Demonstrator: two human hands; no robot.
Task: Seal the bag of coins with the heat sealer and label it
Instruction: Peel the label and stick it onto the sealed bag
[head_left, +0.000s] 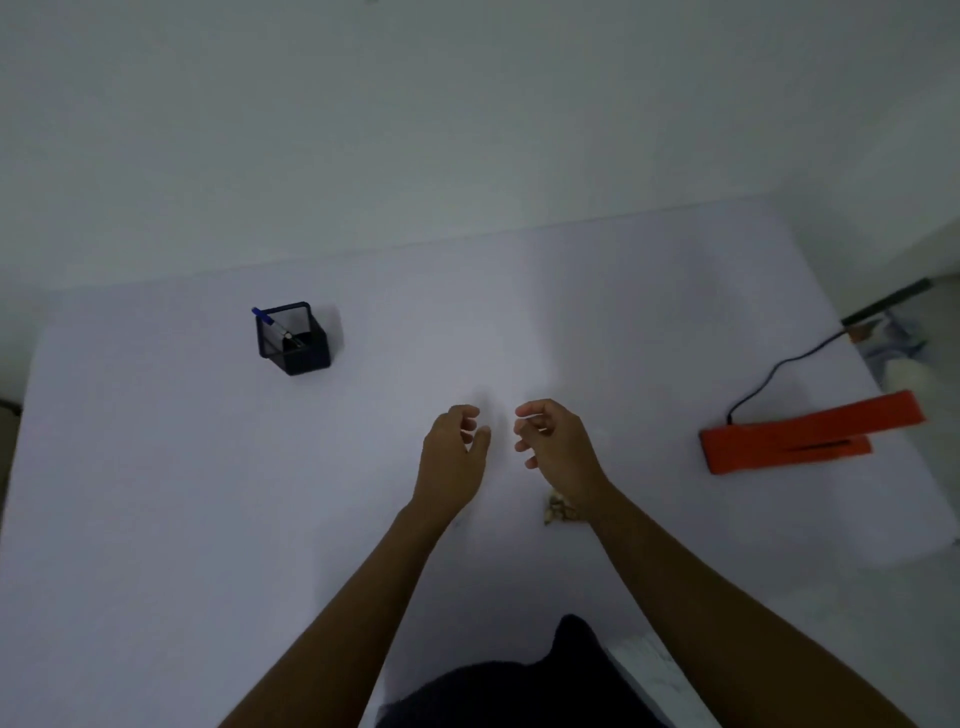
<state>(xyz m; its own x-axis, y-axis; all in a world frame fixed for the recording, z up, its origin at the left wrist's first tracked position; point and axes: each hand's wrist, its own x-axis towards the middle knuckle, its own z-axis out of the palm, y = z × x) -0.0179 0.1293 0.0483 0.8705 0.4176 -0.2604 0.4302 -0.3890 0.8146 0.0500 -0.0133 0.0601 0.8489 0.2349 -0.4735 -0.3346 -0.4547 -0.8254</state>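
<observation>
A small pile of pale coins (557, 510) lies on the white table (208, 493), partly hidden under my right wrist; whether a bag surrounds them I cannot tell. My left hand (454, 452) and my right hand (553, 441) hover side by side above the table's middle, fingers loosely curled and apart, holding nothing that I can see. The orange heat sealer (800, 435) sits at the right with its upper arm raised. A black mesh pen holder (295, 340) with a blue-capped pen (270, 321) stands at the back left.
A black power cord (779, 371) runs from the sealer toward the table's right edge. Beyond that edge lie some blurred objects (893, 353). A pale wall rises behind the table. Dark clothing (519, 686) fills the bottom middle.
</observation>
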